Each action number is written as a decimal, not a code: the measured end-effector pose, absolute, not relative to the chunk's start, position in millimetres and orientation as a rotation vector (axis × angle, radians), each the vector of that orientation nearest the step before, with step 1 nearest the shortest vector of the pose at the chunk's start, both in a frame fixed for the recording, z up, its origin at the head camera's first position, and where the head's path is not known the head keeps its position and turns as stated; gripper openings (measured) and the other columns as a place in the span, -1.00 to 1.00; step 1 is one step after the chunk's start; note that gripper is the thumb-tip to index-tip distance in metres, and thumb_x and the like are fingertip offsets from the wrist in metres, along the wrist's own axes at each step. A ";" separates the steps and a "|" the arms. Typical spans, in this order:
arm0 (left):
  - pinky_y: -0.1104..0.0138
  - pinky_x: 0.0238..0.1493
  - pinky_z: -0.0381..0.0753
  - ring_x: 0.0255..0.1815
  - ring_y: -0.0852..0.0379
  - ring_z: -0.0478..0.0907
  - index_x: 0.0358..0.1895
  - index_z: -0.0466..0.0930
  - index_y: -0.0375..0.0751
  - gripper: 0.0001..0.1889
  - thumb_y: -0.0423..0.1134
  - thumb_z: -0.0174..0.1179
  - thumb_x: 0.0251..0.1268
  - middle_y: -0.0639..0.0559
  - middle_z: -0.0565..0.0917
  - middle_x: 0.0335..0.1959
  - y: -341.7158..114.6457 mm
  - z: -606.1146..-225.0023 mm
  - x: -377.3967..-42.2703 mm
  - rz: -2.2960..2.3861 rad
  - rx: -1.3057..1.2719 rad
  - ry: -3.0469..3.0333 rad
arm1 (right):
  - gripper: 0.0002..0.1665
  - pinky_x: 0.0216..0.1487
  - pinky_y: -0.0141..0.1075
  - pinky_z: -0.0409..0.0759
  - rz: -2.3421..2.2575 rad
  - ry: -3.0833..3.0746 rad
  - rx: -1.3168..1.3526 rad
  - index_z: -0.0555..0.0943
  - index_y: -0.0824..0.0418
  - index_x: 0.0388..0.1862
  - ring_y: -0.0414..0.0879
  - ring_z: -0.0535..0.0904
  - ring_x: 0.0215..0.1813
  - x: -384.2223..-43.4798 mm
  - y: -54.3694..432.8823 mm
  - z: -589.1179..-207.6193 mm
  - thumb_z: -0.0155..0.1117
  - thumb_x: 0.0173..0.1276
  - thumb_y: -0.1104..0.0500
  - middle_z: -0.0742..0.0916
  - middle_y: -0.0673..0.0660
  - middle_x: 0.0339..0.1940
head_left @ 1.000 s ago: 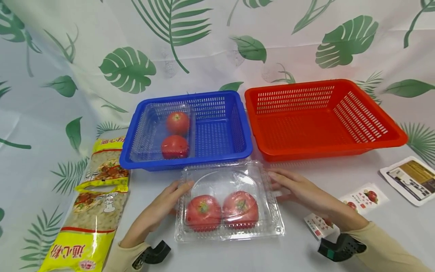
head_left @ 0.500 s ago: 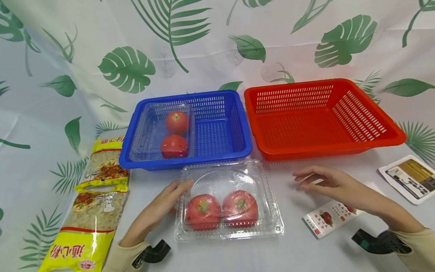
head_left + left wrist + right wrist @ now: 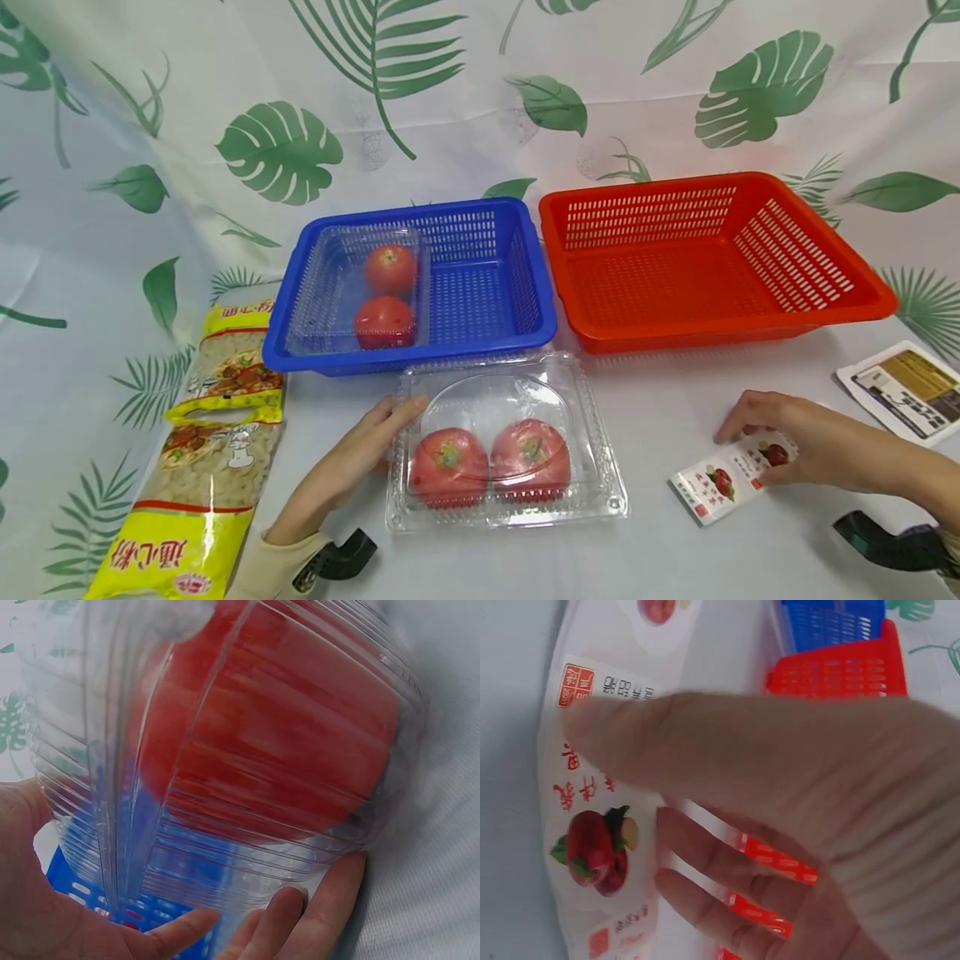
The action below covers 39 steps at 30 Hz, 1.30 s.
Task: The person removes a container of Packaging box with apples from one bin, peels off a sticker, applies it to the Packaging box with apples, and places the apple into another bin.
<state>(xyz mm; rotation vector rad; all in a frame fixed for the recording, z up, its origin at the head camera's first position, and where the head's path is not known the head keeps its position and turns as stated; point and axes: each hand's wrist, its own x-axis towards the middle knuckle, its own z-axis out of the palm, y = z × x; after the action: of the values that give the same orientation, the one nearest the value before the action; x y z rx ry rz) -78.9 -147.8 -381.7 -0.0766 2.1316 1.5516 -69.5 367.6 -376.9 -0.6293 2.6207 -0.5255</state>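
Note:
A clear plastic clamshell box [image 3: 495,533] with two tomatoes [image 3: 450,467] inside lies in front of the baskets. My left hand [image 3: 375,437] holds its left side. In the left wrist view the thumb is on one side of the rim and the fingertips [image 3: 337,892] touch the lower wall. To the right, my right hand [image 3: 802,437] spans a flat white packet [image 3: 712,487] printed with red fruit, thumb at the near edge and fingers at the far edge. In the right wrist view the blurred thumb crosses the packet [image 3: 592,915], with fingers along its other edge.
Behind stands a blue basket [image 3: 483,343] holding another clamshell box [image 3: 330,283] with two tomatoes [image 3: 385,321]. Beside it is a red basket [image 3: 675,283]. Yellow bags of macaroni [image 3: 202,492] lie left, and a white packet with a gold-black label [image 3: 903,392] lies far right.
My right hand has left the clamshell box's right side and moved right and down onto the white packet. The left hand and the box have stayed where they were.

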 end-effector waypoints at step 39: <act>0.13 -0.12 0.66 0.06 0.03 0.59 0.49 0.34 -0.11 -0.07 0.56 0.03 0.34 -0.11 0.50 0.26 -155.1 -313.8 -53.7 0.877 0.023 2.699 | -0.39 -0.39 -0.55 0.66 -0.398 2.849 -1.355 0.65 -0.45 -0.21 -0.46 0.57 -0.30 -63.3 282.9 -267.9 0.82 -0.14 0.08 0.64 -0.46 -0.27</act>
<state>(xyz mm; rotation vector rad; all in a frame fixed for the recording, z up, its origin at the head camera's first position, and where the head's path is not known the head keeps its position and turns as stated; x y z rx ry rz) -53.7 -155.1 -313.8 0.0226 2.6990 0.8772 -63.3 282.9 -267.9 -1.3549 2.8486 -0.3984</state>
